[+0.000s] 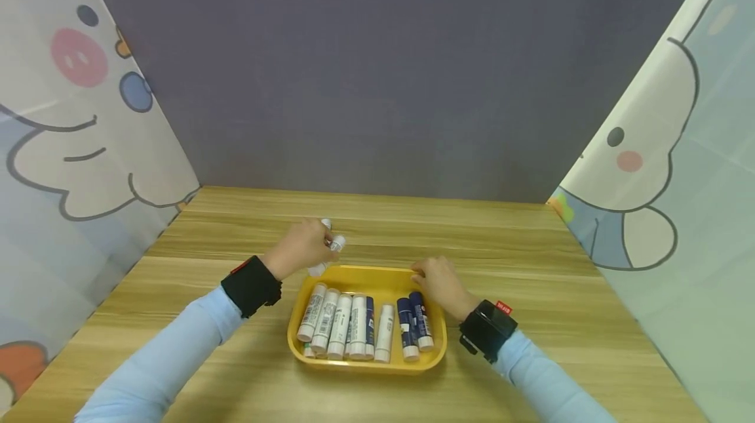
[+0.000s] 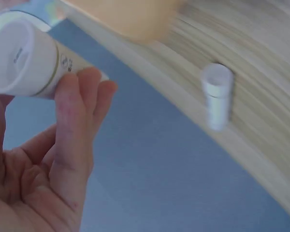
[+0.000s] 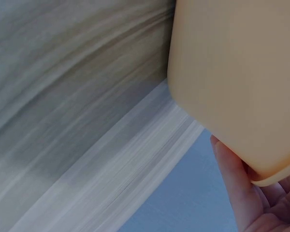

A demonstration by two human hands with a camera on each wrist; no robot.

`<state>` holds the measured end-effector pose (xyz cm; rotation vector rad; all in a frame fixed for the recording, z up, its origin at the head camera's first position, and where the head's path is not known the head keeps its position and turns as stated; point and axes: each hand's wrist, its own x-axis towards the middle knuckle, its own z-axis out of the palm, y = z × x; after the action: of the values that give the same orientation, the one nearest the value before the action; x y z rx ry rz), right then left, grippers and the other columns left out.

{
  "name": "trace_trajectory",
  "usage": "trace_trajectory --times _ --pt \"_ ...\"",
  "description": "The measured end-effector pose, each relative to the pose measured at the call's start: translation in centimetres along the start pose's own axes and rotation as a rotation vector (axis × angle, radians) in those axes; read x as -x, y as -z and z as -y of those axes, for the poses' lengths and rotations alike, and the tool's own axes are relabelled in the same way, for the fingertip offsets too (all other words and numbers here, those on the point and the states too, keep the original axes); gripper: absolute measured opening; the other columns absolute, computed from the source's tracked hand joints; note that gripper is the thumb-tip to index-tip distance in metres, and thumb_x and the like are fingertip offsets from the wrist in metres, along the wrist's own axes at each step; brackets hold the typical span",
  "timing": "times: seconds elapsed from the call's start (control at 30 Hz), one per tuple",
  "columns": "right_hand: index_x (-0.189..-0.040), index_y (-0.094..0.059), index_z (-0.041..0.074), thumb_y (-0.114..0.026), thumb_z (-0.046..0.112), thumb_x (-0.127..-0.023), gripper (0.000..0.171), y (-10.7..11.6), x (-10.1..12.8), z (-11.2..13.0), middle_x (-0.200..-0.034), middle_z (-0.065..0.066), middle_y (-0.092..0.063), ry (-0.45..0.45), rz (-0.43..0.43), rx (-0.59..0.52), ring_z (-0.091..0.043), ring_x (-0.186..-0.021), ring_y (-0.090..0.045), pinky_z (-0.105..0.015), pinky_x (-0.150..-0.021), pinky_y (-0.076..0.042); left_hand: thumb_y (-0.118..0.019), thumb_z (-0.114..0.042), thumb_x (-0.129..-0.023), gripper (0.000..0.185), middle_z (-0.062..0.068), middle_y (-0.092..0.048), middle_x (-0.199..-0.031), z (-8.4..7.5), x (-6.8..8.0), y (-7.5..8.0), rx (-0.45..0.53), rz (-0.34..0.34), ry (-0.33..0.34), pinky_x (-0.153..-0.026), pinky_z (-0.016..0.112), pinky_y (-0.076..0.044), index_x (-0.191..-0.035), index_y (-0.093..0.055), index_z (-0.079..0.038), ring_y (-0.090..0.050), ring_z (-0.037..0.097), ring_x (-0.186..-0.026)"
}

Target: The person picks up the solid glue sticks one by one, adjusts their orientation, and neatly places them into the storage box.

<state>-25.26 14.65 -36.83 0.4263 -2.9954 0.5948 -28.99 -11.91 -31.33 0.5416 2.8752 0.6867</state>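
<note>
My left hand pinches a white glue stick just above the far left corner of a yellow tray. In the left wrist view, fingers and thumb hold this glue stick by its sides. Beyond the hand, a second white glue stick is on the table, mostly hidden in the head view. My right hand grips the tray's far right corner, fingers at the rim in the right wrist view. Inside the tray lie several white glue sticks and a few dark blue ones.
The tray sits on a wood-grain table near its front. A dark grey panel rises behind the table. Cloths with cartoon prints hang along the left and right sides.
</note>
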Motion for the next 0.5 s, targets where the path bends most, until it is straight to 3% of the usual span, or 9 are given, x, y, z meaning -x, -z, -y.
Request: trace_trajectory --times 0.33,0.5 --pt "-0.096 -0.071 0.004 -0.065 0.012 -0.084 0.016 0.2 -0.1 -0.2 -0.086 -0.007 -0.07 -0.02 0.015 -0.009 -0.011 -0.063 -0.051 -0.025 -0.059 -0.044 -0.073 -0.026 -0.075 0.033 0.0 -0.067 -0.089 -4.4 2.7 0.2 -0.058 0.102 -0.041 -0.061 0.025 -0.042 -0.104 -0.069 -0.01 -0.052 0.01 -0.062" --pt "-0.096 -0.071 0.005 -0.065 0.013 -0.084 0.015 0.0 0.0 -0.1 -0.085 -0.006 -0.07 -0.019 0.018 -0.005 -0.011 -0.062 -0.05 -0.025 -0.059 -0.042 -0.072 -0.02 -0.074 0.011 -0.007 -0.041 -0.061 -6.0 4.2 0.0 -0.057 0.16 -0.134 -0.049 0.023 -0.029 -0.077 -0.066 -0.011 -0.033 0.007 -0.049"
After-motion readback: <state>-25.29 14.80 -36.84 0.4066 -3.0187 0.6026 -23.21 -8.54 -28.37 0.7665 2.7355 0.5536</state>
